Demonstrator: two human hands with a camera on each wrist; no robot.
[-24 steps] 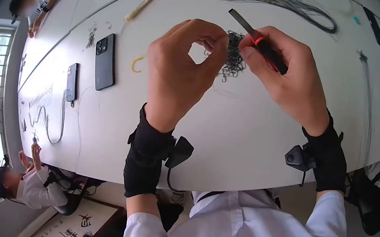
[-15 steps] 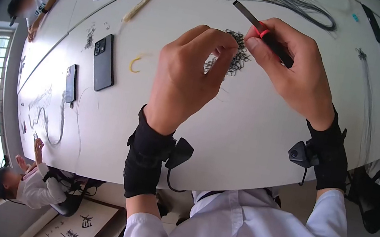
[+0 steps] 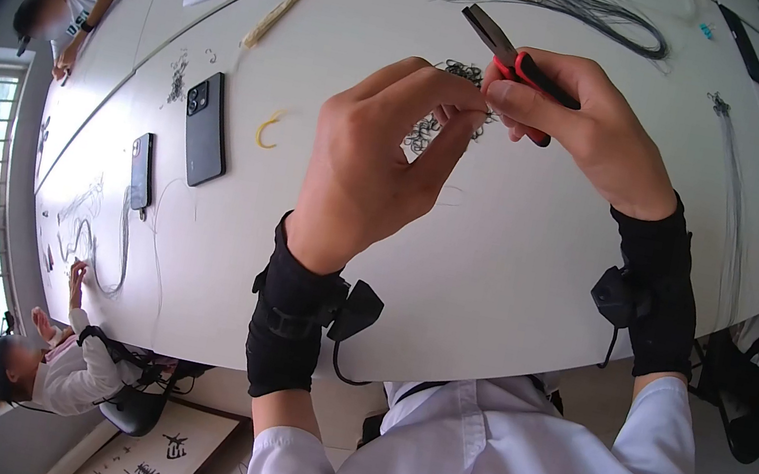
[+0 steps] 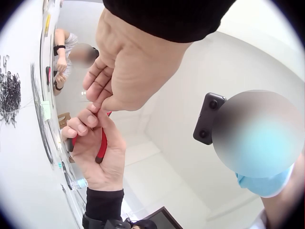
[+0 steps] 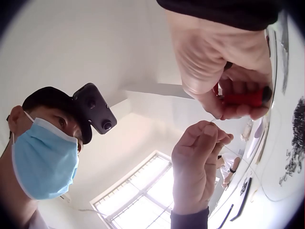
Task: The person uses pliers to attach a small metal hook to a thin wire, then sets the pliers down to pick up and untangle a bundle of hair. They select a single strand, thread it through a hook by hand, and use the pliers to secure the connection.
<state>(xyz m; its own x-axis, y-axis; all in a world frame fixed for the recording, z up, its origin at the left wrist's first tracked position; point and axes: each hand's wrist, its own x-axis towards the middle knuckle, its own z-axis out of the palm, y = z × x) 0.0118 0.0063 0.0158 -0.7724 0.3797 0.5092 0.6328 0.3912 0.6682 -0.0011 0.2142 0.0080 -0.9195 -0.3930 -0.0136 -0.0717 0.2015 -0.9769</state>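
In my right hand (image 3: 591, 132) I grip pliers (image 3: 489, 33) with red and black handles, their metal nose pointing up and left over the table. The handles stand a little apart. My left hand (image 3: 379, 151) pinches a thin, clear line (image 5: 241, 159) between thumb and forefinger. The fingertips of both hands meet close together, and the line runs up to the right hand's fingertips in the right wrist view. What lies right between the fingertips is hidden. Below and behind the hands, a pile of small dark hooks (image 3: 463, 71) lies on the white table (image 3: 517, 261).
Two phones lie left, the larger one (image 3: 206, 130) near a curved yellow piece (image 3: 266, 129). A bundle of dark strands (image 3: 582, 11) lies at the back, with a pale bundle (image 3: 283, 9) left of it. Other people sit around the table.
My left hand has moved right, toward the right hand. The right hand has turned, its fingertips now at the left's, and the pliers' handles have spread apart.
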